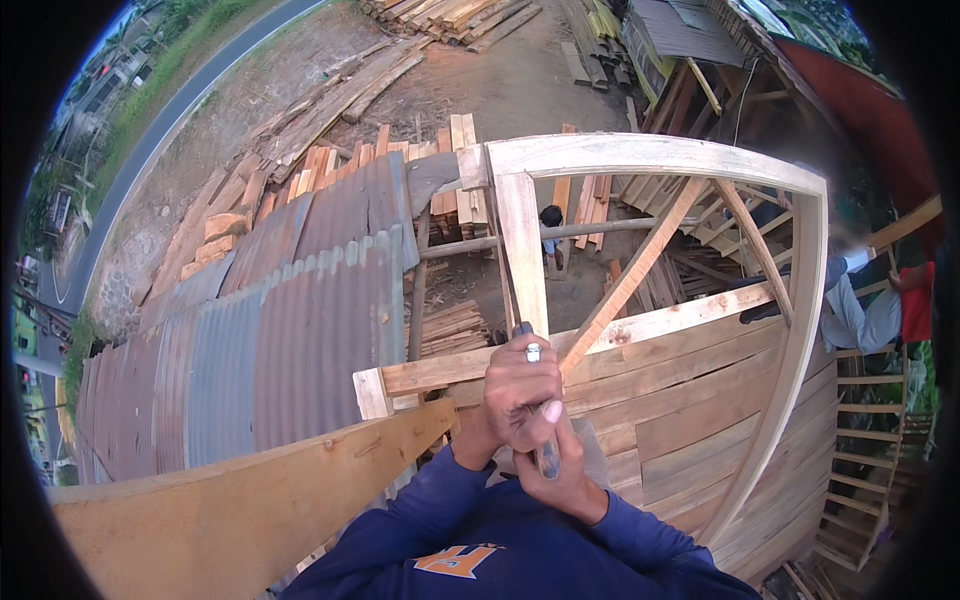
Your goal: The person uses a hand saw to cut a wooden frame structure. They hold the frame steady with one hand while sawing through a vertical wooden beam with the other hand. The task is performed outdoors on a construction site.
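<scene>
My left hand (520,385), with a ring on one finger, is closed in front of my chest. From its top juts the dark end of a narrow tool (522,328). Just below, my right hand (562,472) is closed around the tool's worn, dark lower part. Most of the tool is hidden by my fingers, so its kind does not show. Directly beyond my hands stands an upright wooden post (522,250). A horizontal beam (440,372) passes behind them, and a diagonal brace (635,275) rises to the right.
A curved timber frame (640,155) encloses wooden planking (700,420) at right. A large beam (250,500) crosses lower left, near a rusty corrugated roof (320,330). One person (550,222) is below; another person (855,305) is by a wooden ladder (865,455). Lumber (450,20) lies on the ground.
</scene>
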`<action>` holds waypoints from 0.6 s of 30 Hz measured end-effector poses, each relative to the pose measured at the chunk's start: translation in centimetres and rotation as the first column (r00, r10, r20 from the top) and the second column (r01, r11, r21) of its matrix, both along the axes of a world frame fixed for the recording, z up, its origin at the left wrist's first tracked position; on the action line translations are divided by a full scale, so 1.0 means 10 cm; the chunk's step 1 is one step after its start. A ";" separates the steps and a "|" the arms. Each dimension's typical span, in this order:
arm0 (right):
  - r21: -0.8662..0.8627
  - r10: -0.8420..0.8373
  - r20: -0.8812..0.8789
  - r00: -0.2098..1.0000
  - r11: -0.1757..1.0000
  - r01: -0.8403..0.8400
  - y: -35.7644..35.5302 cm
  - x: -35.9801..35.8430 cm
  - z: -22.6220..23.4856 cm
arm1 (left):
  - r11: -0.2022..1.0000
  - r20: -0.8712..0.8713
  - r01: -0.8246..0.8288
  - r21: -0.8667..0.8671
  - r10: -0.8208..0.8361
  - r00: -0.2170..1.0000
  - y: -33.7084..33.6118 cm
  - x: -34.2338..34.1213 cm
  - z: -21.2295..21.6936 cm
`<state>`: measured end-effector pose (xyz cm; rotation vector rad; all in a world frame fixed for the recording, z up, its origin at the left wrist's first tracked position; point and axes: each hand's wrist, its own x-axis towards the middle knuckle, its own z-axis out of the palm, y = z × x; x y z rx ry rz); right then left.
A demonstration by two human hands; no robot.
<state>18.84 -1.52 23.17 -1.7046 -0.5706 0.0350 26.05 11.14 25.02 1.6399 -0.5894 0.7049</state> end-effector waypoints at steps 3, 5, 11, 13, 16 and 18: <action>0.131 -0.081 -0.061 0.995 0.987 0.088 0.61 0.86 0.06 | 0.992 -0.082 -0.005 -0.127 -0.006 0.997 0.46 0.78 0.03; 0.222 -0.093 -0.101 0.990 0.969 0.114 0.90 1.32 0.38 | 0.934 -0.169 0.094 -0.344 -0.160 0.972 0.64 1.28 0.33; 0.160 -0.017 -0.180 0.984 0.986 0.046 0.45 0.52 0.27 | 0.989 -0.249 0.005 -0.149 -0.043 0.968 0.36 0.43 0.21; 0.066 0.025 -0.077 0.997 0.998 -0.020 0.13 0.02 -0.01 | 1.000 -0.087 0.012 0.004 -0.011 0.996 0.09 -0.06 0.07; 0.152 -0.004 -0.150 0.989 0.988 0.027 0.10 0.01 -0.20 | 0.999 -0.048 0.036 0.032 -0.034 0.998 -0.01 -0.05 -0.08; 0.162 -0.061 -0.090 0.994 0.984 0.075 0.32 0.35 0.01 | 0.997 -0.073 0.026 -0.069 -0.031 0.997 0.21 0.29 0.05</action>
